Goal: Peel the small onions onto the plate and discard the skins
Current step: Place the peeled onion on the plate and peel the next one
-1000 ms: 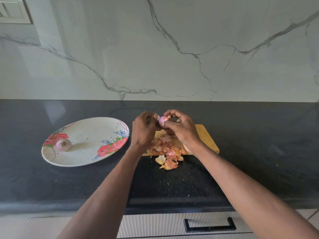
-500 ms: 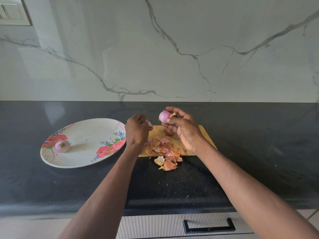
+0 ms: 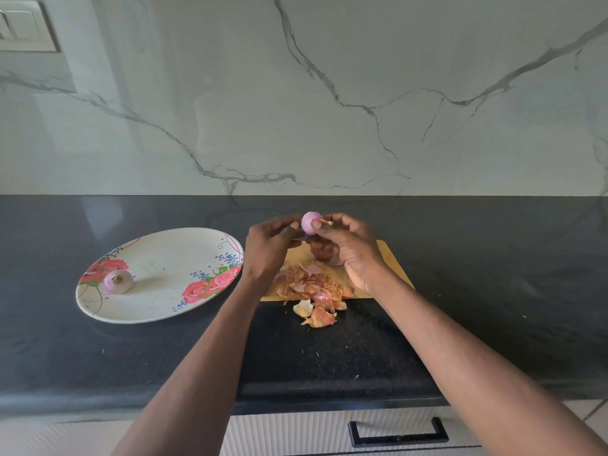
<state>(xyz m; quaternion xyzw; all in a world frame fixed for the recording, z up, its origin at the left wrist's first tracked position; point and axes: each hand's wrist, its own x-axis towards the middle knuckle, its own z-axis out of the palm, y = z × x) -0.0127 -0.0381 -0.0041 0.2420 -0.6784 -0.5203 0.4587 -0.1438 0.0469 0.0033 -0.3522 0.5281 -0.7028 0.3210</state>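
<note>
My right hand (image 3: 348, 245) holds a small pink peeled onion (image 3: 309, 222) up at its fingertips, above the wooden cutting board (image 3: 393, 263). A scrap of skin sticks out by the thumb. My left hand (image 3: 268, 246) is at the onion's left side, its fingertips touching it. A heap of orange-brown onion skins (image 3: 312, 287) lies on the board's near edge and spills onto the counter. Another onion (image 3: 324, 253) sits on the board, half hidden under my right hand. One peeled onion (image 3: 117, 281) rests on the left side of the oval floral plate (image 3: 164, 264).
The black stone counter (image 3: 493, 274) runs the whole width, with a marble backsplash behind. A drawer with a black handle (image 3: 398, 431) lies below the counter's front edge. A wall switch plate (image 3: 23, 28) is at the top left.
My left hand, which had drawn away down to the left half a second ago, has come back up to the onion. The right hand holds the onion slightly higher than a second ago.
</note>
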